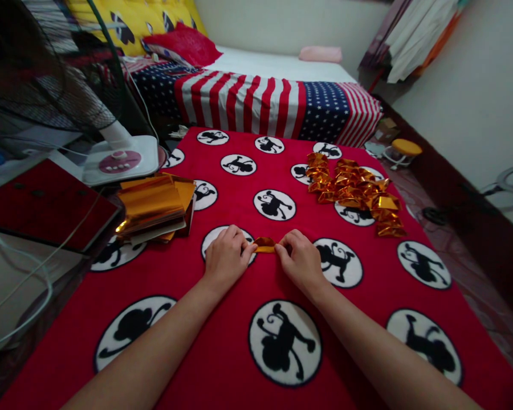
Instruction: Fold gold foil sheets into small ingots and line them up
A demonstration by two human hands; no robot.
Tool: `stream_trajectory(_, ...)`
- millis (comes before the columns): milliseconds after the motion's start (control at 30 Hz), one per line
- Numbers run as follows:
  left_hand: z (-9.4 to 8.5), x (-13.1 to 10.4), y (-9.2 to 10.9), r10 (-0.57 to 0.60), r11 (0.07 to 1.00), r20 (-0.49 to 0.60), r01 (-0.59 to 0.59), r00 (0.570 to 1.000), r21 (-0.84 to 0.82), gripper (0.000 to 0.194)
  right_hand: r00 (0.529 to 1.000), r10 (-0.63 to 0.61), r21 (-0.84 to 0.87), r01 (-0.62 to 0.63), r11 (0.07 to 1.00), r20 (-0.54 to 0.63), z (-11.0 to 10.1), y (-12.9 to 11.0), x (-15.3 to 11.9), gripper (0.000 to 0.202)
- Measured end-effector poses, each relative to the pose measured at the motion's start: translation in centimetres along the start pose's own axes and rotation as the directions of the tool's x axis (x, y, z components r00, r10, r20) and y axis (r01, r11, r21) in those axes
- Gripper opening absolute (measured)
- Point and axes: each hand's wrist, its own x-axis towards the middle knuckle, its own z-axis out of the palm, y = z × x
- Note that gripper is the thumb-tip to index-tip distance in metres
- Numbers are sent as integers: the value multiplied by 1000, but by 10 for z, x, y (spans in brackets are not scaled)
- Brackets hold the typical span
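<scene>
A small folded piece of gold foil paper (265,245) is held just above or on the red cloth (248,285), between my two hands. My left hand (228,253) pinches its left end with thumb and fingers. At its right end, my right hand (299,256) pinches in the same way. A stack of flat gold foil sheets (154,205) lies to the left, at the cloth's edge. Several folded, shiny gold foil pieces (353,185) sit in rows at the back right of the cloth.
A white fan base (123,156) and a dark red box (47,199) stand at the left, with loose white cables near them. Behind the cloth is a bed (248,99) with a striped cover. A yellow stool (406,148) stands at the far right.
</scene>
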Motion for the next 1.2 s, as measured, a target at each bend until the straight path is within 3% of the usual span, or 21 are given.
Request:
stream_trajectory(200, -1, 0, 0, -9, 1000, 13, 9, 1000, -2, 25, 1000, 26, 20, -26, 999, -10, -1, 2, 0, 19)
stream_trajectory(767, -7, 1, -4, -39, 999, 63, 37, 997, 40, 25, 1000, 13, -128, -11, 992, 17, 2, -2, 1, 15)
stream_trajectory(1200, -12, 1, -16, 60, 983, 155, -31, 986, -182, 4, 997, 62, -11, -61, 998, 56, -2, 1, -1, 5)
